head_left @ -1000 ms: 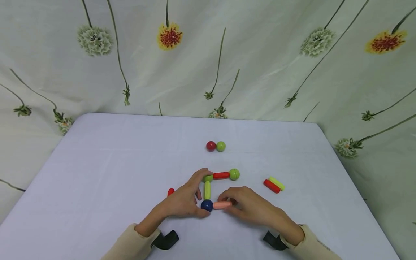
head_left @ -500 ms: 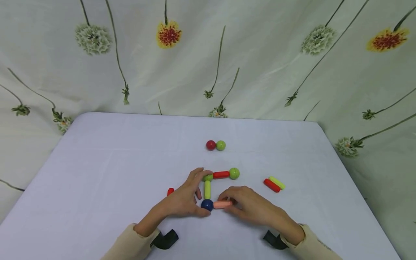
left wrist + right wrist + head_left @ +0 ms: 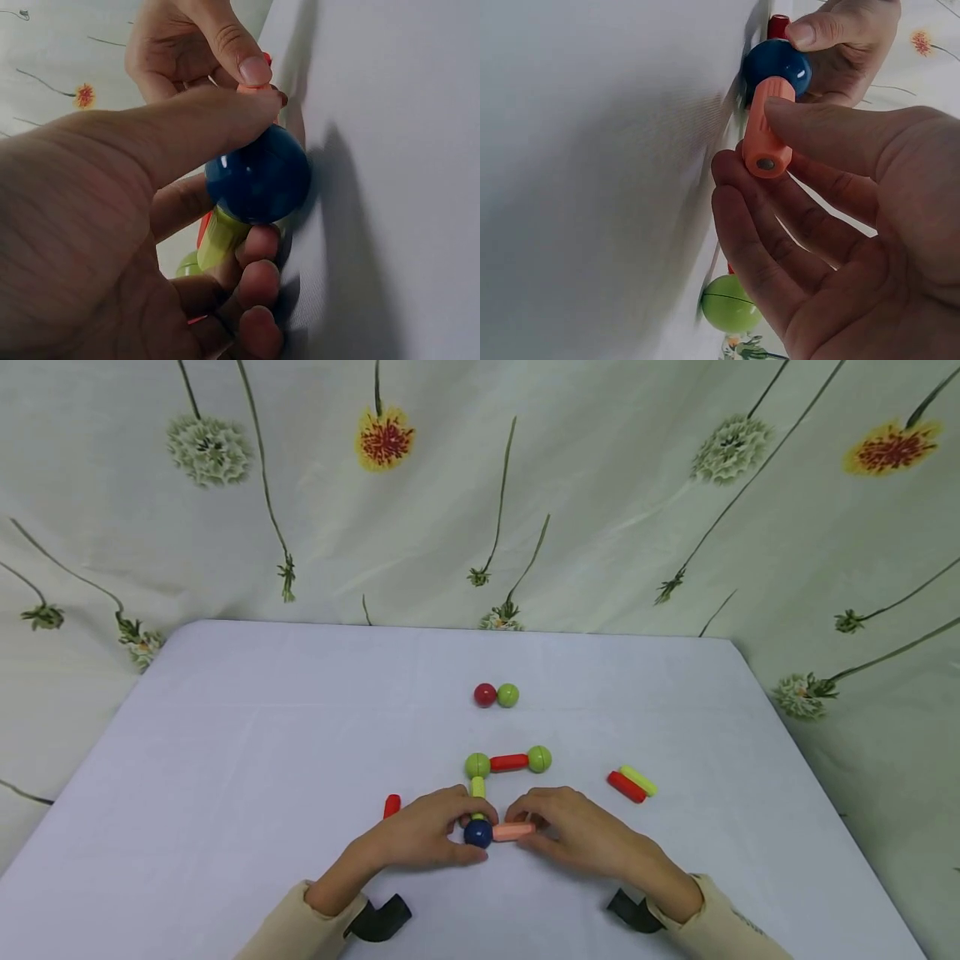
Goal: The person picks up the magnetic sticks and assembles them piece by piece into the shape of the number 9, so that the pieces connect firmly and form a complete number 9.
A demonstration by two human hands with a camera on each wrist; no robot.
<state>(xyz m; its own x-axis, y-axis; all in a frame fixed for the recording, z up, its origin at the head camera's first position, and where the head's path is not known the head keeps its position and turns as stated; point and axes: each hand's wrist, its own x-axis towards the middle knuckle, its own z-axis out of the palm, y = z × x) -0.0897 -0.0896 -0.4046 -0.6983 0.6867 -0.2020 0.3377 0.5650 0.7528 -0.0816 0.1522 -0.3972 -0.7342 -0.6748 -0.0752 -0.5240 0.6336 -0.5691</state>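
Note:
A magnetic rod-and-ball shape lies on the white table. Its blue ball (image 3: 477, 834) is at the near corner, held between the thumb and fingers of my left hand (image 3: 427, 833). My right hand (image 3: 585, 833) pinches an orange magnetic rod (image 3: 763, 139), whose far end meets the blue ball. A metal magnet shows in the rod's free end in the right wrist view. From the blue ball a yellow-green rod (image 3: 477, 787), partly covered by left fingers, runs away to a green ball (image 3: 477, 765). A red rod (image 3: 509, 762) links that to another green ball (image 3: 539, 758).
Farther back, a loose red ball (image 3: 485, 695) sits beside a loose green ball (image 3: 508, 695). To the right lie a red rod (image 3: 626, 787) and a yellow-green rod (image 3: 638, 780), side by side. Another red rod (image 3: 392, 806) lies behind my left hand.
My left fingers have left the far green ball and drawn back toward the blue ball, uncovering that green ball. The right hand keeps its pinch on the orange rod.

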